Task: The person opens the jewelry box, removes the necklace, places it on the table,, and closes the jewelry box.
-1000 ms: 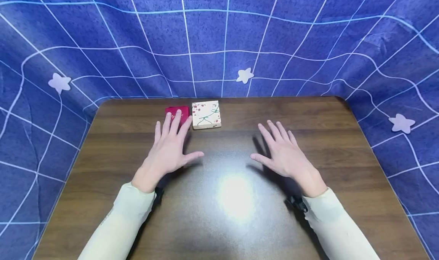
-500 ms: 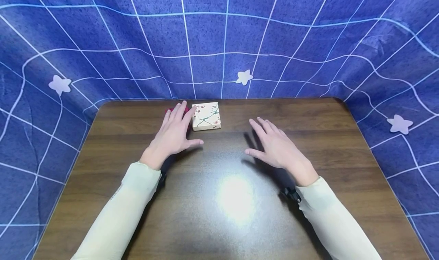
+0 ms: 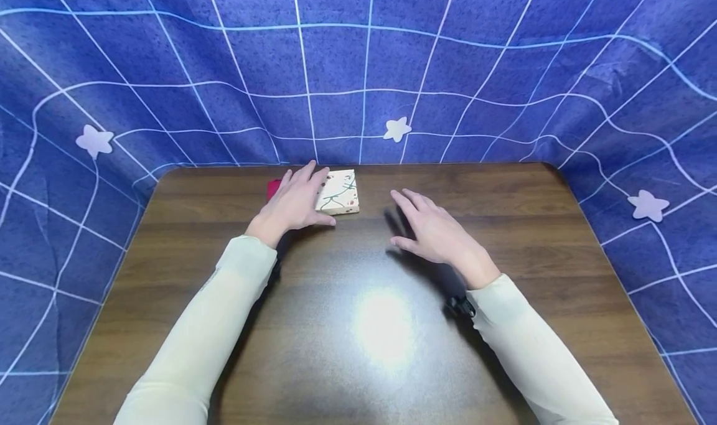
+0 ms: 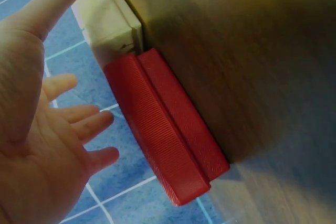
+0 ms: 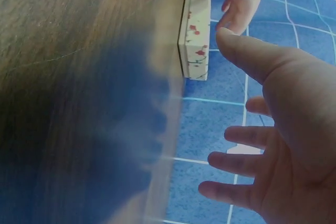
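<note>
A cream box (image 3: 339, 193) with red flowers and dark branches lies near the table's back edge. Close against its left side is a red box (image 4: 163, 129), ribbed along one side in the left wrist view; in the head view most of it is hidden. My left hand (image 3: 297, 201) hovers above the two boxes with fingers and thumb spread, holding nothing. To the right of the cream box, my right hand (image 3: 435, 233) hangs over the table, fingers extended and apart from everything. The right wrist view shows the cream box's flowered side beyond the right thumb.
The brown wooden table (image 3: 504, 213) has a bright light reflection at its middle. A blue curtain (image 3: 235, 70) with white grid lines and pale stars surrounds its back and sides. A dark camera (image 3: 462, 307) is strapped at the right wrist.
My left hand has moved forward and right, from over the red box to partly over the cream box. My right hand has shifted left and slightly forward. The boxes look unmoved.
</note>
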Demonstrator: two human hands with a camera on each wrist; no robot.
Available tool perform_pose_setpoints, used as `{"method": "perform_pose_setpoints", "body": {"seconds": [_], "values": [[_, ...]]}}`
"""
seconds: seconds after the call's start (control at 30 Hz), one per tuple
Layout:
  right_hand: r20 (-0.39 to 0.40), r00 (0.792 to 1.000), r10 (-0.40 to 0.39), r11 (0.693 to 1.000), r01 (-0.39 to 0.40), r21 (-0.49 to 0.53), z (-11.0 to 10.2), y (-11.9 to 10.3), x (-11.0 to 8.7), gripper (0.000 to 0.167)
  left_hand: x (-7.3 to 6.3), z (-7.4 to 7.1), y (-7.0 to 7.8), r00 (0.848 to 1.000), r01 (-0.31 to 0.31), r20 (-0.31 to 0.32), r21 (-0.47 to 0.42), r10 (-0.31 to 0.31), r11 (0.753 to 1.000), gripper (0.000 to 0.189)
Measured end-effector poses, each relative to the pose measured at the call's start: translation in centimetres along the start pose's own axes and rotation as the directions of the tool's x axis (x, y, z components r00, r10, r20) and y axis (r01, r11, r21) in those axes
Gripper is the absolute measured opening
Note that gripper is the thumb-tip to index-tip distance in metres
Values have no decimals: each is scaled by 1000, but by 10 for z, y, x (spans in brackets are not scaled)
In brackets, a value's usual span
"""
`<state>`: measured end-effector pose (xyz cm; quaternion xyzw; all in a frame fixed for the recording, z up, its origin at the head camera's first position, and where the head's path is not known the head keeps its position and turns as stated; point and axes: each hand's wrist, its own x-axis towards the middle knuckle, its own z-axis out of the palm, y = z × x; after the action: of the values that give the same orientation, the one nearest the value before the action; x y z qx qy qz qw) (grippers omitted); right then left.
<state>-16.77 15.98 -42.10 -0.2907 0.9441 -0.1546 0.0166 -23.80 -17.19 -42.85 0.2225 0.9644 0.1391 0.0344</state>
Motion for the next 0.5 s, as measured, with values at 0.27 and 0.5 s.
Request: {"method": "perform_pose_setpoints", "body": {"seconds": [0.27, 0.5], "values": [[3, 1000, -6, 999, 6, 38, 6, 7, 15, 99, 16, 4, -3, 995, 28, 90, 21, -30, 999, 116], [2, 1000, 0, 999, 0, 47, 7, 10, 25, 99, 24, 8, -3, 995, 14, 97, 57, -20, 998, 113]]}}
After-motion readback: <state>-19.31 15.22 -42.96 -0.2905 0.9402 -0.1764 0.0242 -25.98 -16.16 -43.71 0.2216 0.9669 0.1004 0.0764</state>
